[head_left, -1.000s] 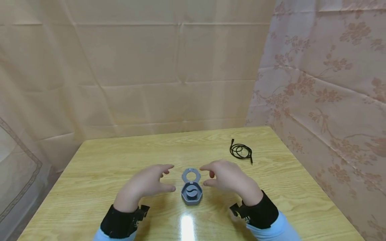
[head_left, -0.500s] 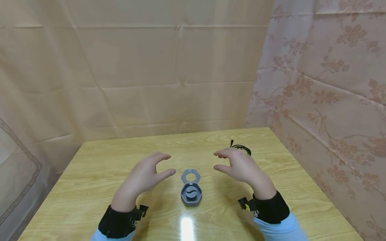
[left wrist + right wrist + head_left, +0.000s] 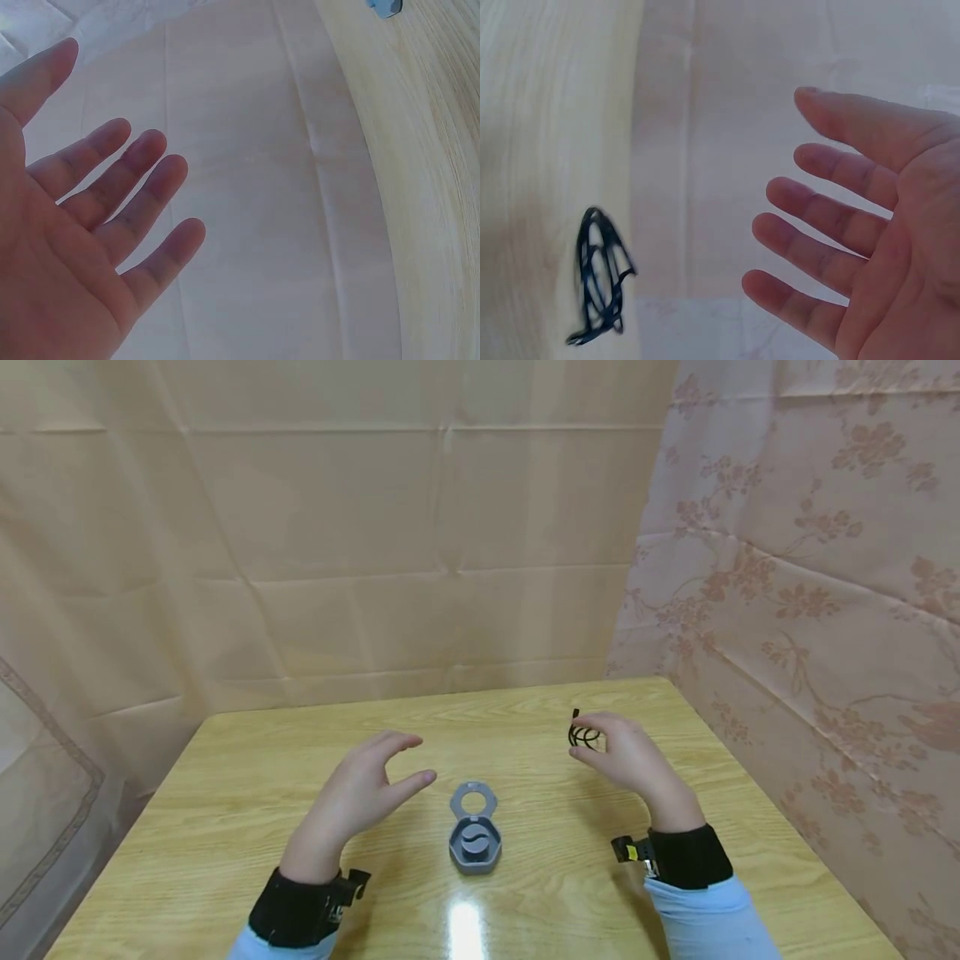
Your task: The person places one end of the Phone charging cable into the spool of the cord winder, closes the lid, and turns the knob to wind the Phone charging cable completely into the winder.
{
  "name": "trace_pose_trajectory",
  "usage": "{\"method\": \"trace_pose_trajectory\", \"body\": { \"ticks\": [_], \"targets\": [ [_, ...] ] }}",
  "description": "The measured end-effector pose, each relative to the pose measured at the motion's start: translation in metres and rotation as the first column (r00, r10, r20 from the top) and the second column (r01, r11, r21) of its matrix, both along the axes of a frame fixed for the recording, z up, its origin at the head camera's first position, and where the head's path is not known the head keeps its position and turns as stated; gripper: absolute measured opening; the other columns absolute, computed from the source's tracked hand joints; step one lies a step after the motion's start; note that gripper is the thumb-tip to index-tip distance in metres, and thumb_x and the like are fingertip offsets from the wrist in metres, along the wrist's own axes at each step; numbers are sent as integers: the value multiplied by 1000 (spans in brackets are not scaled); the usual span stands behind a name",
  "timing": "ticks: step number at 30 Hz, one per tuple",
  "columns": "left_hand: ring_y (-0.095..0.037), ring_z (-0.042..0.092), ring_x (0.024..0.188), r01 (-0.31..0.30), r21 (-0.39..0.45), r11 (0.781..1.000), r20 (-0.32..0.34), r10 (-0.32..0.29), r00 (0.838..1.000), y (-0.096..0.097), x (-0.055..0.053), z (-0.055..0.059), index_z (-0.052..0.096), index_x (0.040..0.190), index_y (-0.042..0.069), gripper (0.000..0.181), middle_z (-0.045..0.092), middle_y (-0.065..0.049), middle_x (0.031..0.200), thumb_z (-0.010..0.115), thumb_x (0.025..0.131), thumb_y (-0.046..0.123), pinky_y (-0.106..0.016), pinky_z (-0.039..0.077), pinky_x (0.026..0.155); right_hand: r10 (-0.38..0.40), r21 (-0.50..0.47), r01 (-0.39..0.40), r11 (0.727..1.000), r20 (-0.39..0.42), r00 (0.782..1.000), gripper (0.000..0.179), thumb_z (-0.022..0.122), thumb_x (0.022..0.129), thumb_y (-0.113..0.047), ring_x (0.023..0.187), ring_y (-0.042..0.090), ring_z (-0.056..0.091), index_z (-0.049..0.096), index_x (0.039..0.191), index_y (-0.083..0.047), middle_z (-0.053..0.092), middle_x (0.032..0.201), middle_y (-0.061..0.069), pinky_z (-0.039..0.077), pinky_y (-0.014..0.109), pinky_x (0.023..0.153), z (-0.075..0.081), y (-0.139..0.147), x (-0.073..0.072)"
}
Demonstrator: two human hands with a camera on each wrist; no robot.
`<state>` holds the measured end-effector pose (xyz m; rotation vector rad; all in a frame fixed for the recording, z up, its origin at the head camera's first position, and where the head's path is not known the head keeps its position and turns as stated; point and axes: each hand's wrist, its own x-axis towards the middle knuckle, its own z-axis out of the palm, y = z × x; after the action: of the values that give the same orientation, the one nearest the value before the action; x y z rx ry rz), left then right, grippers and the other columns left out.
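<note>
- Since I'm only on this rig remotely, mind if we go through my feeds from the near edge outward?

- Sure. Closest on head cam I've got two light-blue fabric sleeves, each ending in a black wristband, with a small black camera unit by each wrist. Between them, a white glare spot on the glossy light wood-grain table.

- And the grey thing?

- Grey hexagonal box, sitting on the table between the arms. There's a round grey piece with an S-shaped groove inside, and a ring-shaped grey lid tipped back on the far side.

- Hands?

- Well apart from each other, both off the box. The left hand is left of the lid, thumb and fingers spread, palm bare. The right hand is farther out, fingers loosely extended, near a thin black coiled cable.

- Gripping it?

- Nope. Head cam hides part of the coil behind the hand, but my right wrist feed shows it on the table with a gap to the fingertips.

- Behind that?

- Creased beige curtain across the back, pale pink floral curtain on the right.
</note>
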<state>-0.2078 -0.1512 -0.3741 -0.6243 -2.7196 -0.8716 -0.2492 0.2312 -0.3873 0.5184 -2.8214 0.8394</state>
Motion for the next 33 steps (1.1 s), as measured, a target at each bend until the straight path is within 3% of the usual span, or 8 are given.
{"method": "trace_pose_trajectory", "body": {
  "ticks": [12,20,33],
  "targets": [
    [-30,58,126,22,5,1000,15,-22,1000,7,-6,-5,66,133,13,57,63,-6,135,74,91,50,-52,48,101,-18,45,15,999,75,997,43,62,100,-9,132,45,48,57,141,3,56,140,24,39,60,106,-25,15,-22],
    [-28,61,121,37,-24,999,27,-36,999,15,-10,-9,68,130,11,53,65,-6,132,75,91,47,-50,50,98,-69,125,59,990,73,995,41,57,99,-1,132,47,48,57,140,4,55,139,28,39,59,107,-40,11,-39],
    [-25,63,116,34,-74,997,64,-29,998,25,-15,-16,70,128,12,50,69,-4,122,77,91,44,-47,50,97,-107,174,85,981,123,987,41,53,98,-1,125,44,56,59,139,3,60,136,25,46,56,100,-53,6,-50]
  ]
}}
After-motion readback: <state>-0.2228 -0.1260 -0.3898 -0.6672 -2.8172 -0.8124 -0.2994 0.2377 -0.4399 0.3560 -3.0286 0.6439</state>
